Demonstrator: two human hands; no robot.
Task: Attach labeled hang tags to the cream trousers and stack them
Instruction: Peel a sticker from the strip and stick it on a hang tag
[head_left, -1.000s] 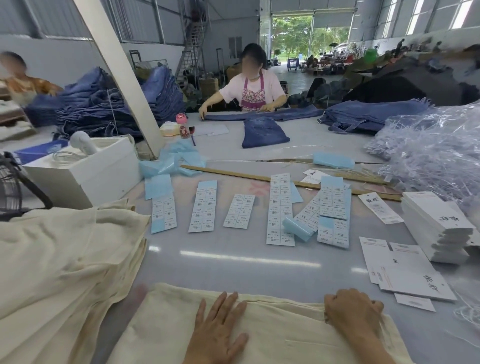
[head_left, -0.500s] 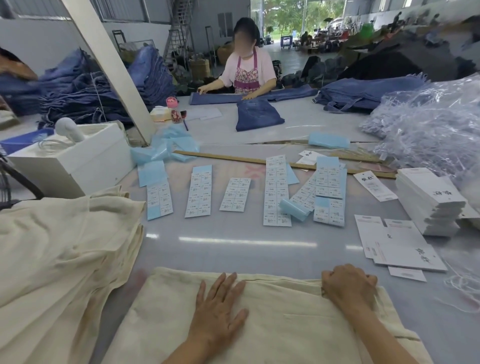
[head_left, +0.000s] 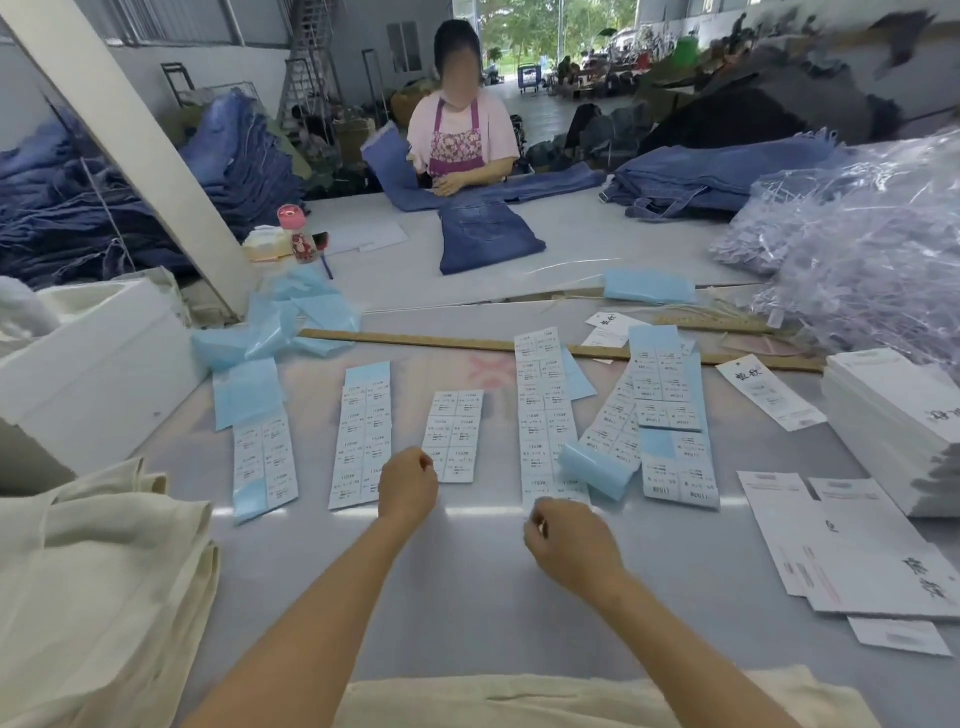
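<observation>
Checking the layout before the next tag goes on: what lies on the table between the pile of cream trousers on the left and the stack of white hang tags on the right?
In the head view, sticker label sheets lie between the cream trousers and the hang tags.

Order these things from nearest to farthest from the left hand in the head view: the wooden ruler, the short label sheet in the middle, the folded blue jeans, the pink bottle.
From the left hand:
1. Short label sheet, just right of the knuckles.
2. Wooden ruler, lying across the table beyond the sheets.
3. Pink bottle, far left, by the white post.
4. Folded blue jeans, far side, in front of the other person; close to the bottle's distance, hard to rank.
</observation>
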